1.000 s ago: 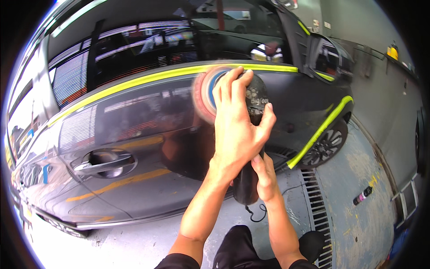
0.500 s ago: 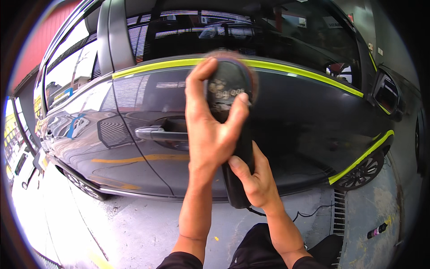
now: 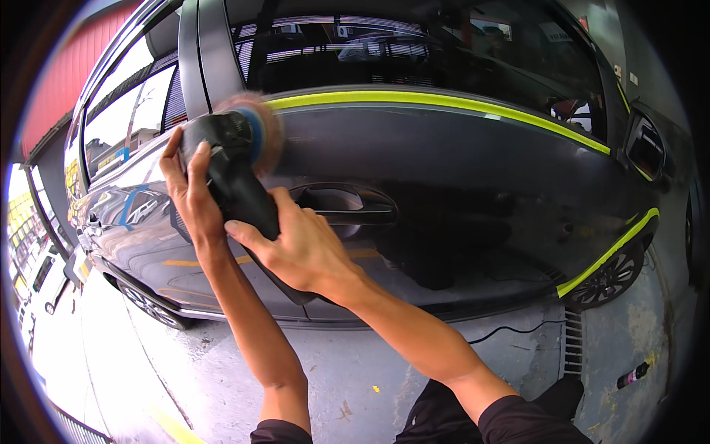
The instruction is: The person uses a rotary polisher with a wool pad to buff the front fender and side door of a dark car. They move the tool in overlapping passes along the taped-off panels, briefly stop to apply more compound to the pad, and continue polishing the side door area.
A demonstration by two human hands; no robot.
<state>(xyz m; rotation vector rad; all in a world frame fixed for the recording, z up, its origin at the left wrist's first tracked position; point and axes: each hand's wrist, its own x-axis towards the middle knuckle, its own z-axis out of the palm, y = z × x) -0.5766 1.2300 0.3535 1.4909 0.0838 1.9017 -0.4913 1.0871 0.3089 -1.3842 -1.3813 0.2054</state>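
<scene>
A black power polisher (image 3: 240,181) is in both my hands, its round pad (image 3: 268,140) blurred by spinning. The pad is against the upper door of a dark grey car (image 3: 473,170), below the window and by the left end of the yellow-green masking tape (image 3: 384,97). My left hand (image 3: 191,196) is wrapped over the polisher's head. Lower down, my right hand (image 3: 303,244) grips the black handle, thumb on the near side. The car's door handle (image 3: 359,214) lies just right of the polisher. My fingers' far sides are hidden.
Another tape strip (image 3: 610,255) edges the arch over the front wheel (image 3: 610,277). A side mirror (image 3: 645,152) juts out at right. On the floor are a black cord (image 3: 510,329), a drain grate (image 3: 574,344) and a small bottle (image 3: 632,375).
Both hands have carried the polisher left along the door, from the middle of the tape to its left end. The tool now leans left and its pad faces more to the right.
</scene>
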